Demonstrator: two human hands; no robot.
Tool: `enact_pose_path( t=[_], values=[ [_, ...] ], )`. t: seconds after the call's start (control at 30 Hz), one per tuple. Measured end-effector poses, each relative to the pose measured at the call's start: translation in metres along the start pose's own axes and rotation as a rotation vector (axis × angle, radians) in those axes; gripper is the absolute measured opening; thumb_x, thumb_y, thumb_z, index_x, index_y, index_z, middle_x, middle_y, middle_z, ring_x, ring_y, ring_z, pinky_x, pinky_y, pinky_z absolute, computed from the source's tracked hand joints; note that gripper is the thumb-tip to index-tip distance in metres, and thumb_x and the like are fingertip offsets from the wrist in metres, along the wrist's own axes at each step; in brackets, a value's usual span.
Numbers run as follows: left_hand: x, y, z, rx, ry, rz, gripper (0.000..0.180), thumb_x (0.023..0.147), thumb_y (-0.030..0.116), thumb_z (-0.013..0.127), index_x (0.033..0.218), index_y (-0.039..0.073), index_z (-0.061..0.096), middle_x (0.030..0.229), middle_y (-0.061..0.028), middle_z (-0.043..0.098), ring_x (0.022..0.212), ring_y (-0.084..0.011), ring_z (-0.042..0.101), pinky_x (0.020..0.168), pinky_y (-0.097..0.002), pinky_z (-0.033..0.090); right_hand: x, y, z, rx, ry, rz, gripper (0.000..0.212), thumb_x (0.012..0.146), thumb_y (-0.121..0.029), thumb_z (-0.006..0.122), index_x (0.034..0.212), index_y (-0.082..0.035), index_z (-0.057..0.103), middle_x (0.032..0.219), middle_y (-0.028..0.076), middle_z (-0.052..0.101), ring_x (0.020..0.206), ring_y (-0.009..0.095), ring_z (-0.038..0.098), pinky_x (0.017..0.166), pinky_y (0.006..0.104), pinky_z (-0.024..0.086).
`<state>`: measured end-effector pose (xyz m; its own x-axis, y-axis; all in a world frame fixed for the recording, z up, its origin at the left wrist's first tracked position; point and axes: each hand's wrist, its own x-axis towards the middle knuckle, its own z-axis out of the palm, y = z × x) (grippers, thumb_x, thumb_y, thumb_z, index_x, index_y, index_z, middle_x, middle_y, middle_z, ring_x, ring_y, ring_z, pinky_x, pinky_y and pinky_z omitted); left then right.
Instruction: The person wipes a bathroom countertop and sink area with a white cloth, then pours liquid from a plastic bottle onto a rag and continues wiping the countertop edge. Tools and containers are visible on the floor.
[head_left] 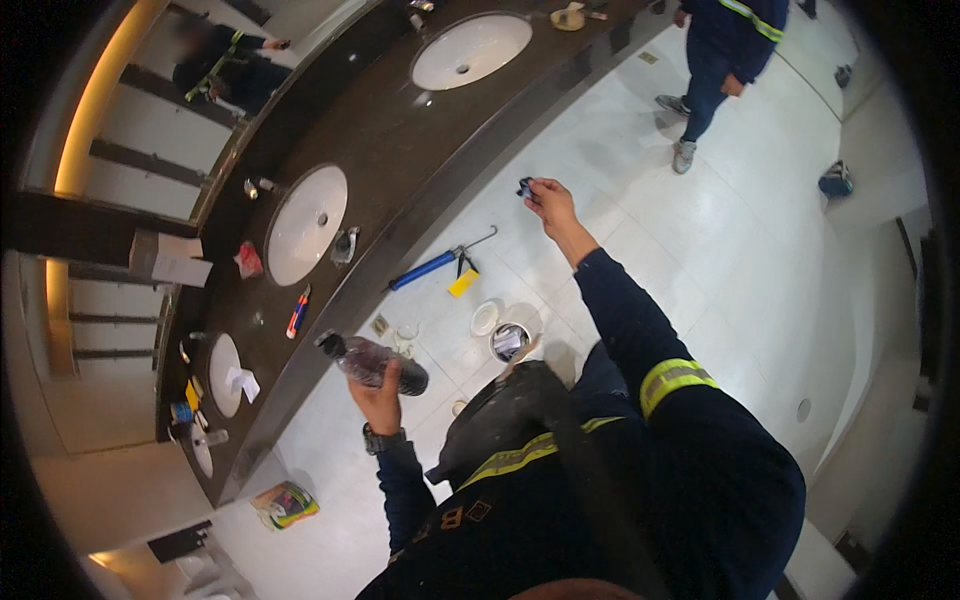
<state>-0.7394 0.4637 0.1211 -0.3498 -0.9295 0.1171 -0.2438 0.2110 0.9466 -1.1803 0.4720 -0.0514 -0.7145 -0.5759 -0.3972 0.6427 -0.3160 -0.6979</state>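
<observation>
My left hand [378, 402] is wrapped round a dark plastic bottle [372, 362], tilted with its black neck end toward the counter. My right hand [552, 206] is stretched out ahead over the floor. Its fingers pinch a small dark object [525, 187], too small to name. Below and between the hands, a blue caulking gun [424, 270] with a yellow tag [463, 283] lies on the floor. Nearer to me stands a white bucket [510, 342] with papery or foil-like contents, beside a round white lid [485, 318].
A dark counter [375, 160] curves along the left with several white sinks [307, 225]. On it lie a red-and-blue utility knife [298, 312] and a red crumpled packet [248, 260]. Another person [708, 75] stands at the far right. A colourful bag [286, 505] lies on the floor.
</observation>
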Motion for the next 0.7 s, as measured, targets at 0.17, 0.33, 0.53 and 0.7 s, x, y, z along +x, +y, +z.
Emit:
enact_pose_path(
  t=[0.17, 0.33, 0.53, 0.7],
  values=[
    [-0.012, -0.005, -0.041, 0.069, 0.194, -0.083, 0.054, 0.084, 0.009, 0.079, 0.129, 0.002, 0.051, 0.112, -0.0094, 0.065, 0.102, -0.0204, 0.064, 0.096, -0.0368, 0.050, 0.073, 0.074, 0.052, -0.001, 0.101, -0.015, 0.014, 0.092, -0.007, 0.069, 0.102, -0.007, 0.060, 0.093, 0.004, 0.067, 0.077, 0.013, 0.065, 0.069, 0.0292, 0.058],
    [-0.043, -0.004, -0.053, 0.362, 0.373, -0.239, 0.048, 0.086, 0.010, 0.077, 0.126, 0.001, 0.052, 0.108, -0.0096, 0.066, 0.098, -0.0201, 0.065, 0.091, -0.0361, 0.052, 0.116, 0.121, 0.084, -0.037, 0.148, -0.030, 0.013, 0.092, -0.007, 0.069, 0.102, -0.005, 0.061, 0.091, 0.004, 0.066, 0.077, 0.013, 0.064, 0.068, 0.0283, 0.058],
    [-0.043, 0.008, -0.006, 0.194, 0.439, -0.360, 0.043, 0.088, 0.011, 0.075, 0.124, 0.000, 0.053, 0.108, -0.0104, 0.066, 0.098, -0.0198, 0.064, 0.092, -0.0351, 0.051, 0.154, 0.130, 0.116, 0.027, 0.131, -0.103, 0.013, 0.090, -0.007, 0.071, 0.099, -0.004, 0.061, 0.087, 0.004, 0.066, 0.074, 0.012, 0.063, 0.064, 0.0269, 0.057],
    [-0.012, 0.018, 0.023, 0.191, 0.398, -0.325, 0.043, 0.087, 0.012, 0.075, 0.122, 0.000, 0.053, 0.106, -0.0100, 0.066, 0.096, -0.0197, 0.064, 0.091, -0.0346, 0.051, 0.160, 0.134, 0.133, -0.075, 0.152, -0.110, 0.014, 0.091, -0.008, 0.070, 0.099, -0.003, 0.060, 0.089, 0.005, 0.065, 0.074, 0.012, 0.063, 0.066, 0.0266, 0.057]
  ],
)
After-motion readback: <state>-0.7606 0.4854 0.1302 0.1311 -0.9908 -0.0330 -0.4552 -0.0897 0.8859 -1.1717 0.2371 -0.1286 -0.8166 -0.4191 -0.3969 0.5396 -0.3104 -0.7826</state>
